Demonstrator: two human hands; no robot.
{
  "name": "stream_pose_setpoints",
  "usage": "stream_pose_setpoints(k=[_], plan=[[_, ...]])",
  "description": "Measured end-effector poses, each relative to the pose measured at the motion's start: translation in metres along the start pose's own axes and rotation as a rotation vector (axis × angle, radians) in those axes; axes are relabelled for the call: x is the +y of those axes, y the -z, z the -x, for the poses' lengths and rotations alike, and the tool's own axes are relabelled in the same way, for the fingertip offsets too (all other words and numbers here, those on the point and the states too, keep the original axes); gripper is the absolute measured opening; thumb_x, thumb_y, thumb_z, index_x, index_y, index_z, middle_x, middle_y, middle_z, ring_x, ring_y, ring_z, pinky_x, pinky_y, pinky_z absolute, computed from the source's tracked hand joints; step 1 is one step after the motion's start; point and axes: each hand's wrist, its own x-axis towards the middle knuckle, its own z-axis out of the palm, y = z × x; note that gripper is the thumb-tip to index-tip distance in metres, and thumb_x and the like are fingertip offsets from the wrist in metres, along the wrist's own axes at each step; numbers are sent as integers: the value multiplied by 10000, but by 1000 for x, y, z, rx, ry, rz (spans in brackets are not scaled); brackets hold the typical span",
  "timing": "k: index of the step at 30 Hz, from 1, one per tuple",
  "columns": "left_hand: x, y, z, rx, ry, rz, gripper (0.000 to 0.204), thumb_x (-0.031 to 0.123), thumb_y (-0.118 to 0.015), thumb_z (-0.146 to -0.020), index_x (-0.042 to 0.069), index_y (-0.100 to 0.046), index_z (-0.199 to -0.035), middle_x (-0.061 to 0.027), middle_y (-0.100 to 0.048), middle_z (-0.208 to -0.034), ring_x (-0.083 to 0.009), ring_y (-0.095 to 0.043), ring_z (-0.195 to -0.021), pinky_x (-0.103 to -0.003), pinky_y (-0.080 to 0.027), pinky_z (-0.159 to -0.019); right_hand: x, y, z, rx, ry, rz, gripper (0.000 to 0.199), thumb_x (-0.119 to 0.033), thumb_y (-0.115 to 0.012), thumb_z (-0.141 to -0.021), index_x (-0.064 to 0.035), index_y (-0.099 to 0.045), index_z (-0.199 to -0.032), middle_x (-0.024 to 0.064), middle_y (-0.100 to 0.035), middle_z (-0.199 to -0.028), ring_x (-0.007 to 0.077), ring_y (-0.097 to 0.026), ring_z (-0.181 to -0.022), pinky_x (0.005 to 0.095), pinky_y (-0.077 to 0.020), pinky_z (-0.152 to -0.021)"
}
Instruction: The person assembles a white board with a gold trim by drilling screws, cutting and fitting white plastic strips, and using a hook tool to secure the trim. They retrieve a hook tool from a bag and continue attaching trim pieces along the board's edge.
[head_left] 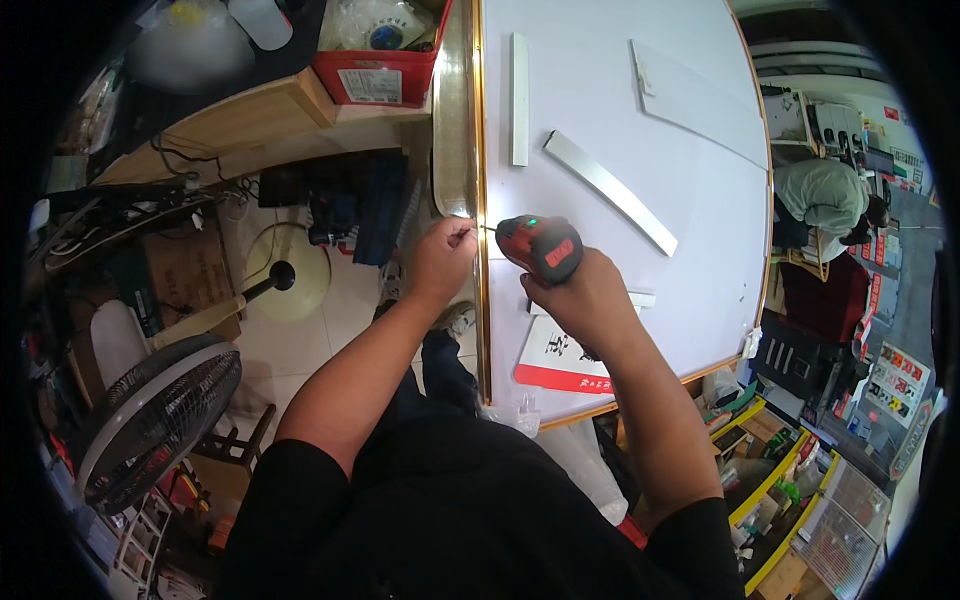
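My right hand (590, 298) is wrapped round the grip of a red and black cordless drill (540, 248), with a small green light on top. The drill points left, and its thin bit reaches the gold edge trim (482, 130) of a large white board (585, 100). A bright spot of light falls on the trim there. Just outside that edge, my left hand (445, 258) is closed, thumb and fingers pinched close to the bit's tip. What it holds, if anything, is too small to make out.
Two silvery metal strips (612, 192) (519, 100) and a clear sheet (690, 108) lie on the board. A red-edged printed card (563, 362) is near my right forearm. A standing fan (160, 420) is at left, a red box (375, 75) far left. Another person (820, 195) bends at far right.
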Motion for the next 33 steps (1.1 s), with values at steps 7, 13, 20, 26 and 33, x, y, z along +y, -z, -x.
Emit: stream_pose_setpoints(k=[7,13,20,26,33], plan=[[0,-3,-5,33,114,122,157,29,-646,-957,3,-650,-1111,-58,-702,-921,-104,-674,-772,-264,-568,-707,-29,21,-13,-103,-86,85,231,-197,-694,-794,-2,-691,-917,201,-705,-751,409,-690,-763,458,-563,-757],[10,-3,2,5,-65,78,328,0,-652,-909,17,-630,-1235,-57,-694,-936,-108,-667,-785,-272,-564,-735,-30,23,-10,-112,-95,87,243,-203,-704,-793,0,-694,-927,204,-711,-772,411,-693,-787,463,-562,-768],[29,1,2,11,-31,-77,447,71,-696,-859,75,-627,-1301,-79,-672,-1030,-153,-683,-790,-310,-568,-752,-22,21,-11,-96,-75,83,254,-206,-711,-789,2,-698,-934,226,-712,-804,425,-689,-809,476,-560,-774],[51,5,-10,-67,-266,-595,333,112,-758,-790,78,-661,-1107,-138,-646,-1049,-329,-691,-885,-422,-575,-777,-20,22,-9,-100,-71,44,254,-203,-711,-786,-5,-701,-946,230,-714,-818,429,-689,-820,483,-555,-769],[77,8,-26,-268,-311,-895,300,140,-818,-735,109,-663,-991,-111,-623,-1029,-348,-678,-978,-451,-576,-799,-12,14,-7,-26,8,76,242,-193,-691,-793,-8,-689,-948,238,-713,-854,458,-674,-857,502,-548,-772]])
